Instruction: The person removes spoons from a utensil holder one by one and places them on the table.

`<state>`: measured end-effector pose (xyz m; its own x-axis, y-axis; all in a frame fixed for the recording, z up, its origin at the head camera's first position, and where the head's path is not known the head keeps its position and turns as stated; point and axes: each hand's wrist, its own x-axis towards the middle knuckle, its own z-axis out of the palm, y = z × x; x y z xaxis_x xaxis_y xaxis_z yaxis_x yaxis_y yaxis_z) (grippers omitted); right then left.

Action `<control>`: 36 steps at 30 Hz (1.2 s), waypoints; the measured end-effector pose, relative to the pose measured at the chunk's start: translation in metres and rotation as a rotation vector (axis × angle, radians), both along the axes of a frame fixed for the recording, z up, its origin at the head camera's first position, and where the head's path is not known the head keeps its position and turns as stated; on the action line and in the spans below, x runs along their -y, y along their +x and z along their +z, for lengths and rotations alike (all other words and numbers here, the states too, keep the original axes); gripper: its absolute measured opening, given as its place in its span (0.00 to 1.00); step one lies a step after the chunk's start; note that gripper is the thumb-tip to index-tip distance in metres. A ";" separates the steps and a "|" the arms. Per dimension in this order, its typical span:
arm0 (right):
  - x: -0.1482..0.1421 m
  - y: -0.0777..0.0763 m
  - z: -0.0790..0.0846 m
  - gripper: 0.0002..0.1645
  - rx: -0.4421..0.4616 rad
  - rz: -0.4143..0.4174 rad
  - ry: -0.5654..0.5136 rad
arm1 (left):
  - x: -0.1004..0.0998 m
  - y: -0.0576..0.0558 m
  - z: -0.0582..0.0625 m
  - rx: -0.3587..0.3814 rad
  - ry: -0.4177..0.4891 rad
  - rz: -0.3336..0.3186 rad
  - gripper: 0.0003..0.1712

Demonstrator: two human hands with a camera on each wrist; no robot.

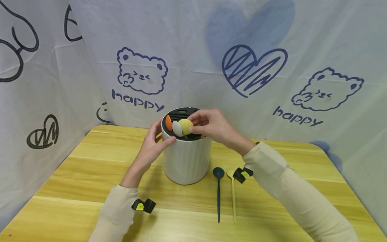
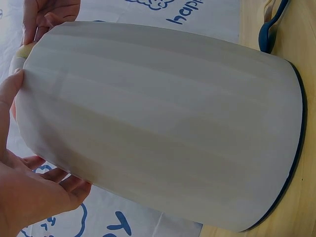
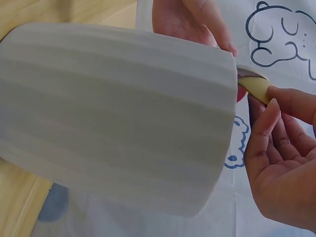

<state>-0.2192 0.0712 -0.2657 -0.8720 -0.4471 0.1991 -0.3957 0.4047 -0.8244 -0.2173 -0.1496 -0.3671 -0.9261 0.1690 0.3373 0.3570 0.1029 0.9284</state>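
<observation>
A white ribbed utensil holder with a black slotted top stands upright on the table. My left hand grips its upper left side, thumb at the rim and fingers around the wall. With thumb and fingers, my right hand pinches the round bowl of a yellow spoon over the top. Beside it, a white spoon and an orange spoon show their bowls above the slots. The yellow spoon's handle is hidden. In the right wrist view, the yellow bowl projects past the rim, close to the white one.
To the right of the holder, a dark blue spoon and a pale yellow spoon lie side by side on the wooden table. Behind the table hangs a white cloth with drawn bears and hearts.
</observation>
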 end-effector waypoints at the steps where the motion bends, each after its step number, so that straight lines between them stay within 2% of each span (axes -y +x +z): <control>1: -0.001 0.000 0.000 0.14 -0.005 0.000 0.002 | 0.000 0.000 0.000 0.000 0.001 0.001 0.46; 10: -0.006 0.001 0.013 0.16 -0.046 -0.012 0.006 | 0.000 -0.001 -0.001 0.000 0.003 0.000 0.47; 17: -0.009 0.002 0.026 0.17 -0.088 0.008 -0.055 | 0.000 -0.001 -0.001 -0.003 0.006 0.000 0.47; 26: -0.013 0.002 0.038 0.18 -0.099 -0.006 -0.101 | 0.000 -0.001 -0.001 -0.004 0.001 0.008 0.47; 36: -0.019 0.008 0.053 0.18 -0.153 0.010 -0.159 | 0.000 0.000 -0.002 -0.016 0.003 0.005 0.46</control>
<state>-0.2112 0.0899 -0.2128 -0.8219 -0.4081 0.3974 -0.5246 0.2703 -0.8073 -0.2176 -0.1499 -0.3691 -0.9216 0.1629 0.3522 0.3708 0.1020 0.9231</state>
